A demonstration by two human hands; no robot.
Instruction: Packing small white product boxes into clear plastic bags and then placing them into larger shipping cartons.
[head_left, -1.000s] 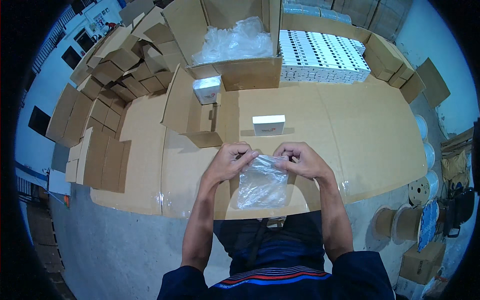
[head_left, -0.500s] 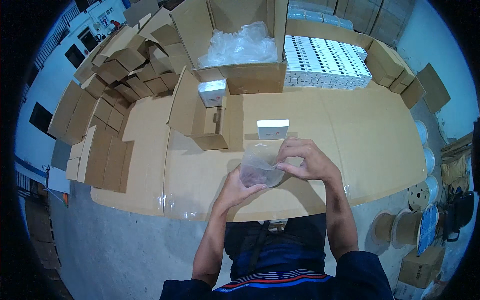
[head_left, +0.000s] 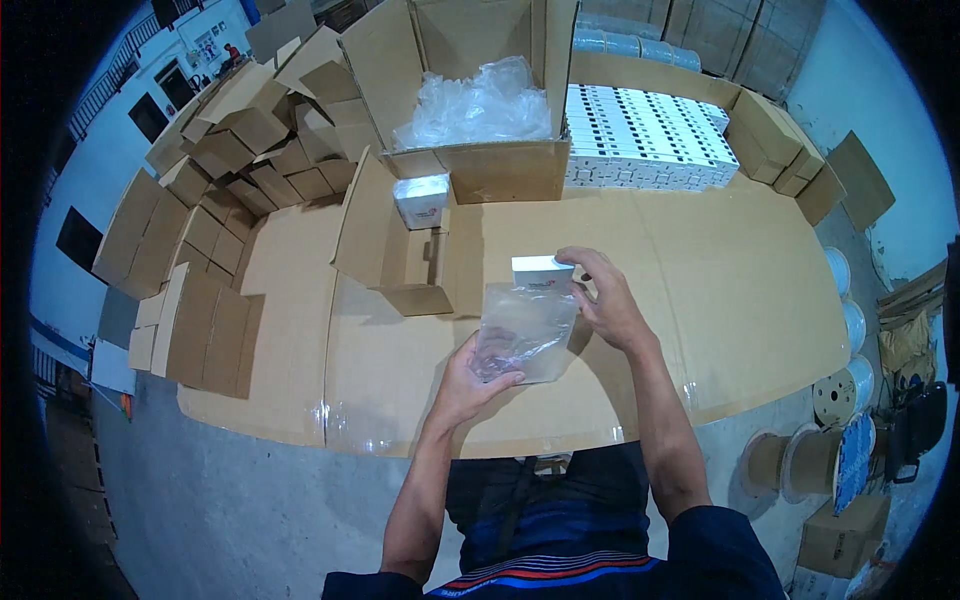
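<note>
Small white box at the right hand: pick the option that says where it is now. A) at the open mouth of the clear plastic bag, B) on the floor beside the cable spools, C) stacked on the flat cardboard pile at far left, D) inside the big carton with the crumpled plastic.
A: the small white box sits at the top opening of the clear plastic bag, with the right hand on it and the left hand holding the bag's lower end.

Bare cardboard tabletop [head_left: 720, 290] lies open rightward; an open carton [head_left: 400, 255] blocks leftward.
</note>
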